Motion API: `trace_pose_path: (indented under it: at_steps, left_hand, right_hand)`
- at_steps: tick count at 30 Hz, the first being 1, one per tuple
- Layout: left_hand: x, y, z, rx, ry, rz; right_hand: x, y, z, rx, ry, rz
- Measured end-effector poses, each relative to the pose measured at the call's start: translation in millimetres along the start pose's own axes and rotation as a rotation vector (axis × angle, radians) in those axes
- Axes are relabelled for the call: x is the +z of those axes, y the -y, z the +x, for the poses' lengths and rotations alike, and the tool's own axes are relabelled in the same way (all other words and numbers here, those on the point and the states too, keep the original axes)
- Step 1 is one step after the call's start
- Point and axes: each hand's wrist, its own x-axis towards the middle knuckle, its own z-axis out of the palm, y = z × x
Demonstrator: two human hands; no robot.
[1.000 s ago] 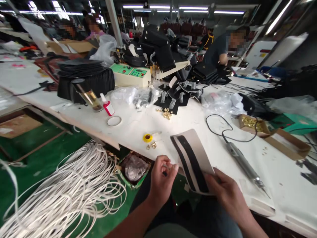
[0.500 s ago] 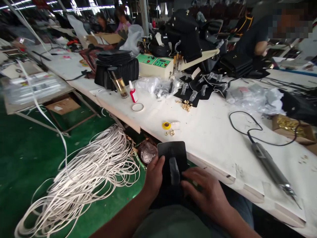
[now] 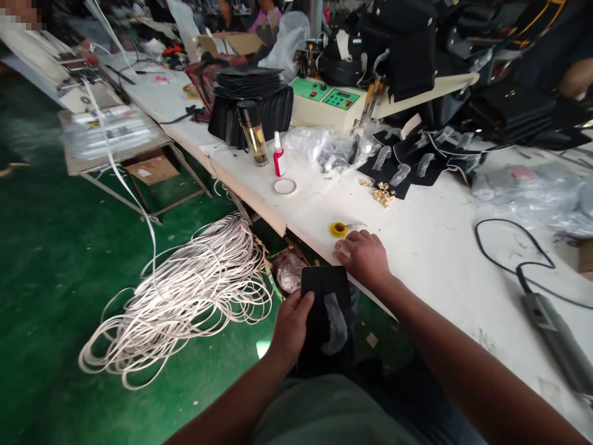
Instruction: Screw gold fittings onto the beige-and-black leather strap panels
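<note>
My left hand (image 3: 291, 324) grips a flat black panel (image 3: 317, 284) by its left side, above my lap. A translucent strip (image 3: 336, 324) lies curved on the panel's face. Over the white table's edge, my right hand (image 3: 364, 256) reaches down with thumb and fingers close together at the small gold pieces, which it mostly hides. Whether it holds one is too small to tell. Just beyond its fingertips is a round yellow item (image 3: 339, 229) with a dark centre. Farther back, a pile of gold fittings (image 3: 383, 195) sits beside black pieces (image 3: 386, 176) with clear wrapping.
On the table (image 3: 430, 247) stand a red bottle (image 3: 278, 157), a dark-capped bottle (image 3: 254, 136), a tape ring (image 3: 284, 186) and a green-panelled machine (image 3: 327, 105). A corded grey tool (image 3: 556, 337) lies right. Coiled white cord (image 3: 199, 290) covers the floor at left.
My right hand has left the panel and moved up and forward to the small gold pieces on the table. My left hand still holds the panel. The view has shifted right.
</note>
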Motion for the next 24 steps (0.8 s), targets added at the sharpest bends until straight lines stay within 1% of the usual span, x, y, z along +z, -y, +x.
trace_pose_path:
  at_steps: [3, 7, 14, 19, 24]
  left_hand:
    - [-2.2, 0.1, 3.1, -0.017, -0.002, -0.011]
    - [-1.0, -2.5, 8.1, -0.032, 0.009, -0.033]
    - [3.8, -10.1, 9.2, -0.034, 0.026, -0.021]
    - [5.2, -15.4, 4.5, -0.027, 0.016, -0.029]
    - [6.6, -16.6, 1.5, -0.021, 0.021, -0.037]
  right_hand:
    - [3.2, 0.1, 4.8, 0.035, 0.02, -0.029]
    - [2.6, -2.3, 12.8, 0.068, 0.028, -0.071]
    - [-5.7, -5.1, 21.8, -0.013, 0.079, -0.197]
    - [-9.9, -4.2, 28.3, -0.018, 0.13, -0.244]
    - [-8.7, -0.8, 30.7, -0.042, 0.119, -0.312]
